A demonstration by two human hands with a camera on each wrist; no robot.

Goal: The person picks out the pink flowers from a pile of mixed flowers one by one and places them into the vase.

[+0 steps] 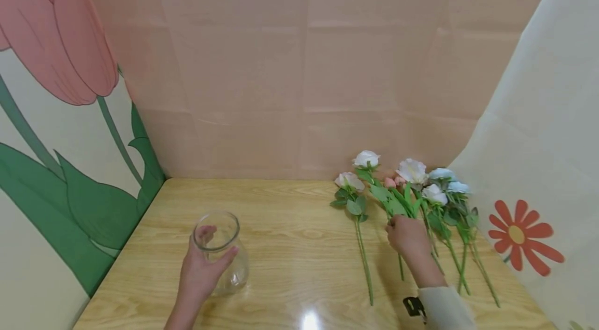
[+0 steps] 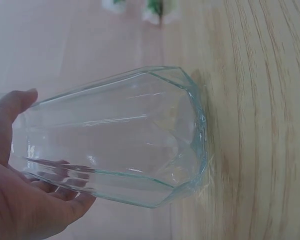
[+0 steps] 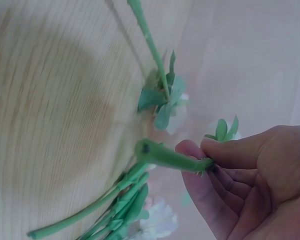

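A clear glass vase [image 1: 236,267] stands upright on the left part of the table, its mouth open upward. My left hand [image 1: 200,267] grips it near the neck, thumb on one side and fingers on the other. In the left wrist view the faceted lower body of the vase [image 2: 115,135] shows down to its base. On the right, my right hand [image 1: 409,239] pinches the green stem [image 3: 170,158] of a white rose [image 1: 366,158] between thumb and fingers. The stem's cut end points toward the right wrist camera. A pale pink rose [image 1: 349,181] lies just left of that hand.
More flowers lie right of the right hand: a large white bloom [image 1: 413,170], a smaller white rose [image 1: 434,194] and pale blue ones [image 1: 457,187]. Pink buds [image 1: 394,182] show among the leaves. A plain backdrop [image 1: 299,86] rises behind the wooden table [image 1: 290,247].
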